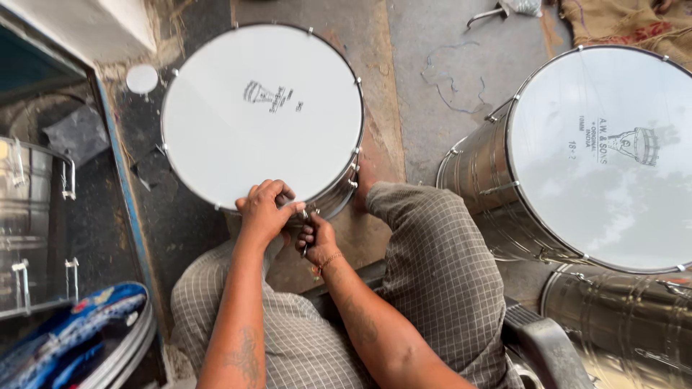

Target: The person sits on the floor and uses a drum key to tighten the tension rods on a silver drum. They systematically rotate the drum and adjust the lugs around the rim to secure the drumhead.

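Observation:
A steel drum (262, 115) with a white head and a small dark printed mark stands on the floor between my knees. My left hand (265, 209) rests with curled fingers on the near rim of the drum, thumb against a metal tension fitting (305, 214). My right hand (317, 238) sits just below the rim, pinching a small dark metal tool or rod (305, 246) against the side of the shell. The fitting itself is mostly hidden by my fingers.
A larger steel drum (598, 155) with a white head stands at right, another steel shell (627, 324) below it. A metal drum (29, 223) and stacked hoops (94, 331) lie at left. A black chair arm (544, 346) is by my right leg.

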